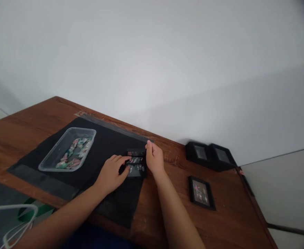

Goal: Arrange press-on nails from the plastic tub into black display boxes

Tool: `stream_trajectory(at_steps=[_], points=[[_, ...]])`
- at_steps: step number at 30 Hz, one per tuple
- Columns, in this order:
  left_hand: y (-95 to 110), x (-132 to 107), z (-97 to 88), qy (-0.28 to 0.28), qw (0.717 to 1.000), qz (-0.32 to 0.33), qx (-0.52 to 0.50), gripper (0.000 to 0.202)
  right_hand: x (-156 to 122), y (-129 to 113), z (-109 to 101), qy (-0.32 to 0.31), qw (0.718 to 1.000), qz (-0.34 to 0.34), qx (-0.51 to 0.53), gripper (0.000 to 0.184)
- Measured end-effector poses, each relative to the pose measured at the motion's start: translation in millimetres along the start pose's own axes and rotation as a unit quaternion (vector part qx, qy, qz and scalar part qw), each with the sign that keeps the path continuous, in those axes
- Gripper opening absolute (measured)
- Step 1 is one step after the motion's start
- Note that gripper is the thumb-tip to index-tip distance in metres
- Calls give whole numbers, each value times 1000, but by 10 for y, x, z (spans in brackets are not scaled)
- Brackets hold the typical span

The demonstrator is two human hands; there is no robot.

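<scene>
A small black box (136, 175) holds rows of tiny glossy pieces that look like press-on nails (138, 160). My left hand (112, 174) reaches over its left side, with the thumb and index finger apart and their tips at the rows. Nothing shows clearly between those fingertips. Curled fingers of my right hand (154, 158) grip the right edge of the box, partly hiding it. To the left, a clear plastic tub (45, 165) contains many similar pieces (74, 152) in green, pink and white.
A black mat (102, 138) lies taped to the wooden table (164, 204). On the right are a black-framed case (212, 204) with similar pieces and two black windowed boxes (209, 162) against the white wall. A white cable (34, 211) hangs at lower left.
</scene>
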State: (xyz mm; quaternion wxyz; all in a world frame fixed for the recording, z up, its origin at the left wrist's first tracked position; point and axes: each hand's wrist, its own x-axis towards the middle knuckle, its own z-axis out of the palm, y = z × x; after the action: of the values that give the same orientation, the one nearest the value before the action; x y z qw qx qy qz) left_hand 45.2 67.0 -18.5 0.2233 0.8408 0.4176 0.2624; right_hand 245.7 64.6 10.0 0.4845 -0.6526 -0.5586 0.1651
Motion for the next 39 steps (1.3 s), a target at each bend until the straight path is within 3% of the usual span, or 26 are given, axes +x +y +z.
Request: stream_trajectory(at_steps=[13, 17, 21, 23, 26, 30, 32, 39], points=[[-41, -35, -25, 18, 997, 1, -71, 22, -199, 36, -105, -51, 999, -13, -6, 46], [-132, -87, -49, 86, 990, -26, -111, 10, -187, 35, -209, -106, 994, -26, -20, 46], [-197, -129, -77, 178, 971, -42, -154, 31, -165, 8, -326, -189, 981, -31, -32, 43], [-185, -148, -87, 194, 966, -26, -168, 28, -178, 6, -346, -229, 973, -20, -33, 39], [-132, -175, -78, 174, 970, 8, -173, 17, -221, 26, -323, -289, 957, 4, -33, 28], [-107, -182, 6, 84, 990, 58, -98, 76, -256, 74, -291, -359, 932, 34, -28, 23], [-133, -171, 65, 48, 997, 53, -40, 91, -250, 104, -295, -378, 925, 43, -22, 27], [-216, -135, 172, -7, 999, 14, 42, 83, -226, 254, -264, -398, 914, 76, 14, 42]])
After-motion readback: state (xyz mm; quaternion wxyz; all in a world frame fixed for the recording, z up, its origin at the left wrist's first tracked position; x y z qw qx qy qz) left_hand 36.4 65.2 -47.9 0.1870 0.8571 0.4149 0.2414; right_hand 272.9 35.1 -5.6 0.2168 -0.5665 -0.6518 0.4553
